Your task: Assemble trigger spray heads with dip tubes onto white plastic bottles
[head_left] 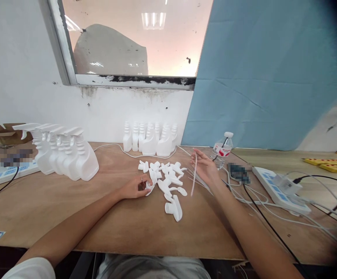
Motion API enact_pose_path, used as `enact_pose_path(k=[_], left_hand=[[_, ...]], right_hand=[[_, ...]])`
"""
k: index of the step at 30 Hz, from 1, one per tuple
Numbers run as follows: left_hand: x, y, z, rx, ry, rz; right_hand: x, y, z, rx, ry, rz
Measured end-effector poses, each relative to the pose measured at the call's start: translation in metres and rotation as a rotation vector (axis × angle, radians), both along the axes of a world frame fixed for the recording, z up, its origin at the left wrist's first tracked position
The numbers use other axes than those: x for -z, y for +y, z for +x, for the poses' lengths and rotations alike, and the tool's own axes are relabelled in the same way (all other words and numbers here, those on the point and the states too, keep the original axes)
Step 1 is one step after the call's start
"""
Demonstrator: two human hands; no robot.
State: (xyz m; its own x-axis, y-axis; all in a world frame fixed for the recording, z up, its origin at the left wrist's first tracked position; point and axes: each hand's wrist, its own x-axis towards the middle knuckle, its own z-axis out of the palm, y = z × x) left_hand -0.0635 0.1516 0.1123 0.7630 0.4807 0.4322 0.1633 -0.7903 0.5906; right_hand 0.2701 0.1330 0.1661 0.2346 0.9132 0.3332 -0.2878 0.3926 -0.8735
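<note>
My left hand is at the left edge of a pile of white spray heads, its fingers closed around a white spray head. To the right of the pile, my right hand is raised a little above the table, pinching the upper end of a thin white tube that hangs down. One more spray head lies nearest the table's front edge. Several similar tubes lie beneath my right hand.
Assembled spray bottles stand at the left, and bottles without heads stand by the wall. A water bottle, cables and a power strip are at the right. An open cardboard box sits at the far left.
</note>
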Motion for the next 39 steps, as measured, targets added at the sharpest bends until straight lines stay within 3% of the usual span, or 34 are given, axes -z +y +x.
enact_pose_path(k=[3, 6, 9, 16, 20, 25, 31, 39], left_hand=[[-0.001, -0.002, 0.001, -0.029, 0.009, -0.077], [-0.001, -0.004, 0.002, -0.046, 0.02, -0.147], [-0.002, -0.004, 0.003, -0.04, 0.039, -0.144], [-0.003, -0.002, 0.003, -0.008, 0.042, -0.121], [-0.002, -0.001, 0.001, 0.012, 0.037, -0.122], [-0.001, -0.002, 0.001, 0.002, 0.044, -0.082], [-0.001, -0.001, 0.001, 0.017, 0.055, -0.094], [0.001, -0.001, 0.002, 0.035, 0.04, -0.056]], right_hand=[[0.006, 0.0, -0.018, -0.038, 0.092, -0.112], [0.018, -0.001, -0.042, -0.033, -0.014, -0.16], [0.028, -0.008, -0.07, -0.06, -0.22, -0.094], [0.032, -0.033, -0.114, -0.286, -0.781, 0.146], [0.032, -0.038, -0.119, -0.299, -0.848, 0.282], [0.032, -0.041, -0.119, -0.177, -0.877, 0.246], [0.037, -0.04, -0.119, -0.229, -0.925, 0.241], [0.039, -0.039, -0.118, -0.173, -1.027, 0.297]])
